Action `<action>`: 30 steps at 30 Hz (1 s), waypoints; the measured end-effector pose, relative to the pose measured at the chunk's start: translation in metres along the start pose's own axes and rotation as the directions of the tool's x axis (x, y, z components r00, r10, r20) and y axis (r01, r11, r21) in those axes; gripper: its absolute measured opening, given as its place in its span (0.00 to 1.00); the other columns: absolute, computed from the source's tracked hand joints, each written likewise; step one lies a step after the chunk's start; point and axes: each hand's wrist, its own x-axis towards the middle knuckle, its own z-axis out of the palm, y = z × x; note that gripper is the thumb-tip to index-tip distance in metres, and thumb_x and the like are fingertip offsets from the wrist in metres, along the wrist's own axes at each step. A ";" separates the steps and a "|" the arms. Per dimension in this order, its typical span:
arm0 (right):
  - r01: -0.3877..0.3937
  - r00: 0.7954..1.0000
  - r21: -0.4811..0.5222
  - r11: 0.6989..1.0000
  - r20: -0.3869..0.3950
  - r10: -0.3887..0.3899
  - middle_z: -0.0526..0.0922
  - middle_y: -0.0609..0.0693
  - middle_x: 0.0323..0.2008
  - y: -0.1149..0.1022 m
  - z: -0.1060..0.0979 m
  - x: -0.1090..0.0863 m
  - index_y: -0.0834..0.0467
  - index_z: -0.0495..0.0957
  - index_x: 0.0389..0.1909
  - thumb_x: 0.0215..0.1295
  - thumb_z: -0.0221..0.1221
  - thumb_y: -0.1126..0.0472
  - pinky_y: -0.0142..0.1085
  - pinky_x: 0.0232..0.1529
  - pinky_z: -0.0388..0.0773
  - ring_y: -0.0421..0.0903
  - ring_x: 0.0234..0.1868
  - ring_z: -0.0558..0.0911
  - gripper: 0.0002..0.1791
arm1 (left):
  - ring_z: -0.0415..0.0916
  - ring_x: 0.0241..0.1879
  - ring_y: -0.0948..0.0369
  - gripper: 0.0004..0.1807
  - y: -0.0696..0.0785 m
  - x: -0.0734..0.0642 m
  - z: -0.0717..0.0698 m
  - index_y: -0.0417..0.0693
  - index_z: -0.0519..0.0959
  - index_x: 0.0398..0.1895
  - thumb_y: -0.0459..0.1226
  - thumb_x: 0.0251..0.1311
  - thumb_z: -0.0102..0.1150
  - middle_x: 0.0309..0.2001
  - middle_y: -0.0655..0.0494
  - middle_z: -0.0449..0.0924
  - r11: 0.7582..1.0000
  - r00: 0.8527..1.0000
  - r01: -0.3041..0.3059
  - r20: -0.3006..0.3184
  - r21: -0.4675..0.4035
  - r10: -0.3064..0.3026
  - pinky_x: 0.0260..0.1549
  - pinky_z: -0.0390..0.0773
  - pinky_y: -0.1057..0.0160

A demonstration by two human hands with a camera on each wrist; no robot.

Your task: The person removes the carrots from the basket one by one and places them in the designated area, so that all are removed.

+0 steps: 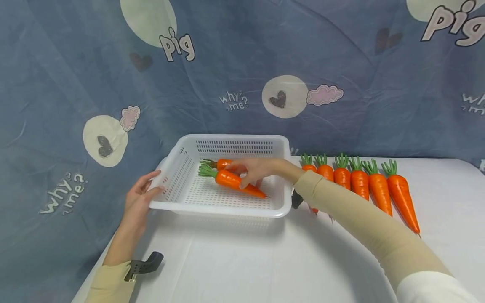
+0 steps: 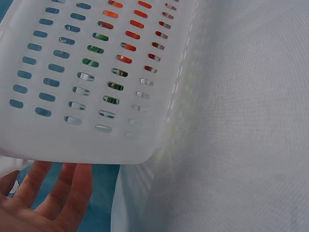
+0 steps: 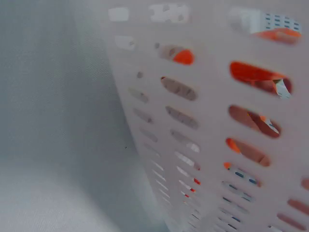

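A white plastic basket (image 1: 227, 208) with slotted walls stands on the table. My left hand (image 1: 138, 204) grips its left rim, thumb over the edge; in the left wrist view the fingers (image 2: 77, 195) show beyond the basket wall (image 2: 72, 140). Inside lie two orange carrots with green tops, the front carrot (image 1: 227, 179) tilted down toward the right. Reaching in over the right rim, my right hand (image 1: 257, 170) holds the front carrot between thumb and fingers. Its fingers partly cover the rear carrot (image 1: 222, 163). The right wrist view mostly shows the slotted wall (image 3: 210, 96).
Several more carrots (image 1: 379, 191) lie in a row on the white tabletop (image 1: 242, 261) right of the basket, tops toward the back. My right forearm passes over some of them. A blue printed cloth (image 1: 235, 63) hangs behind and to the left.
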 end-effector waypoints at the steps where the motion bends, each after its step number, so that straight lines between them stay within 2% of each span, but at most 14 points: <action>1: -0.005 1.000 0.024 1.000 -0.013 0.005 0.63 0.50 0.71 -0.001 0.000 0.000 0.43 0.60 0.74 0.59 0.64 0.64 0.43 0.36 0.81 0.50 0.55 0.74 0.42 | 0.74 0.49 0.64 0.27 0.000 0.000 0.000 0.55 0.72 0.67 0.31 0.64 0.59 0.55 0.58 0.75 1.000 1.000 -0.003 0.000 0.001 0.003 0.37 0.75 0.70; 9: 0.035 0.995 0.160 0.987 -0.102 -0.019 0.68 0.54 0.65 -0.004 -0.005 0.000 0.38 0.61 0.72 0.60 0.63 0.66 0.47 0.34 0.82 0.53 0.57 0.74 0.41 | 0.74 0.49 0.64 0.27 0.002 0.001 0.000 0.55 0.72 0.67 0.32 0.64 0.59 0.56 0.57 0.75 1.000 1.000 -0.014 0.001 0.009 0.014 0.37 0.75 0.71; 16: 0.107 0.981 0.231 0.967 -0.180 -0.065 0.71 0.56 0.60 -0.005 -0.007 -0.002 0.40 0.59 0.73 0.60 0.63 0.68 0.48 0.33 0.82 0.55 0.51 0.79 0.42 | 0.74 0.50 0.64 0.27 0.003 0.002 0.000 0.56 0.72 0.68 0.33 0.65 0.58 0.58 0.57 0.74 0.999 1.000 -0.012 -0.001 0.037 0.012 0.38 0.75 0.71; 22: 0.205 0.954 0.310 0.928 -0.274 -0.119 0.72 0.56 0.59 -0.007 -0.009 -0.006 0.41 0.56 0.75 0.62 0.61 0.68 0.50 0.36 0.81 0.55 0.49 0.80 0.43 | 0.72 0.51 0.64 0.27 0.003 0.000 0.000 0.56 0.71 0.68 0.33 0.65 0.59 0.58 0.57 0.74 0.999 1.000 0.003 -0.002 0.044 -0.003 0.38 0.74 0.71; 26: 0.257 0.934 0.331 0.908 -0.327 -0.145 0.71 0.55 0.59 -0.007 -0.010 -0.009 0.39 0.54 0.76 0.63 0.60 0.69 0.53 0.38 0.80 0.53 0.51 0.80 0.44 | 0.72 0.51 0.64 0.27 0.002 -0.002 0.000 0.56 0.71 0.68 0.33 0.65 0.59 0.57 0.57 0.73 1.000 1.000 0.013 0.001 0.022 -0.013 0.38 0.75 0.70; 30: 0.305 0.910 0.321 0.897 -0.375 -0.175 0.72 0.55 0.58 -0.007 -0.012 -0.012 0.39 0.54 0.75 0.62 0.59 0.70 0.53 0.38 0.80 0.53 0.51 0.80 0.45 | 0.73 0.50 0.63 0.27 0.000 -0.002 0.000 0.56 0.71 0.68 0.33 0.65 0.59 0.57 0.57 0.74 1.000 1.000 -0.010 0.001 0.025 0.010 0.38 0.75 0.70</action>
